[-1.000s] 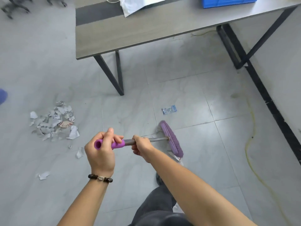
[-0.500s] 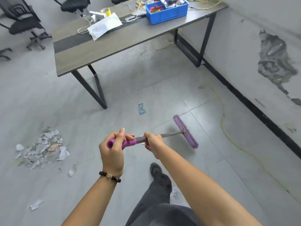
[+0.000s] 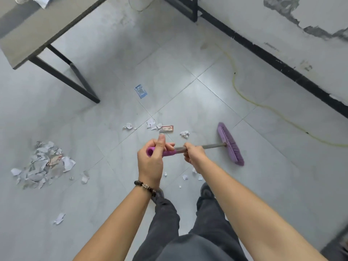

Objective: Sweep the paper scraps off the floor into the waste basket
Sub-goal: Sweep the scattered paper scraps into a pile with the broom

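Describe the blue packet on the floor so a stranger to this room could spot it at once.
Start at the grey table, upper left, and follow its black leg down to the floor. Just right of that foot, alone on the tile, lies a small flat packet. It alone is blue; the paper scraps nearer the person are white or grey.

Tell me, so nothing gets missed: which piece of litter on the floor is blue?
The small packet lying alone beyond the row of white scraps, toward the table leg; no other piece is blue.
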